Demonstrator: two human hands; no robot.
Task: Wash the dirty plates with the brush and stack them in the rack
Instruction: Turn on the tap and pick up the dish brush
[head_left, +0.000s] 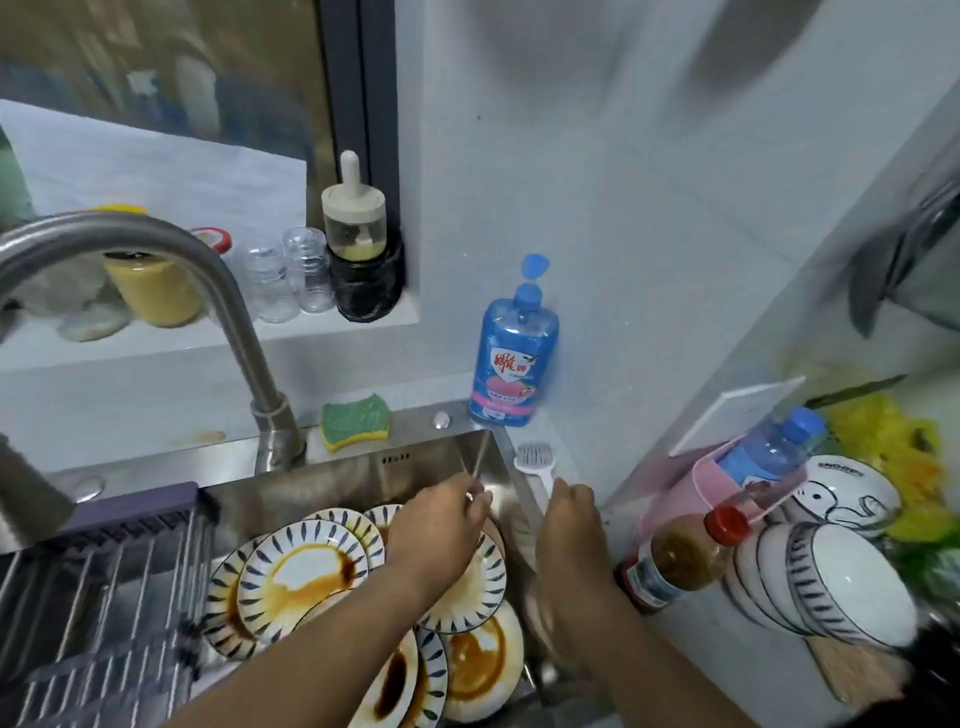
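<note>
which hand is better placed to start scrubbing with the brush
Right. The right hand is already on the white brush handle at the sink's right edge. The left hand pinches something thin over the dirty plates.

A home kitchen: steel sink (483, 457) at six o'clock, faucet (156, 249) at nine, dish soap bottle (511, 358), jars on the windowsill (208, 338)

Both your bare forearms rise from the bottom edge toward the frame's center. Your left hand (436, 525) sits just left of center, palm down, fingers curled with the fingertips pinched together. Your right hand (569, 525), just beside it at center, is closed in a fist, knuckles up.
</note>
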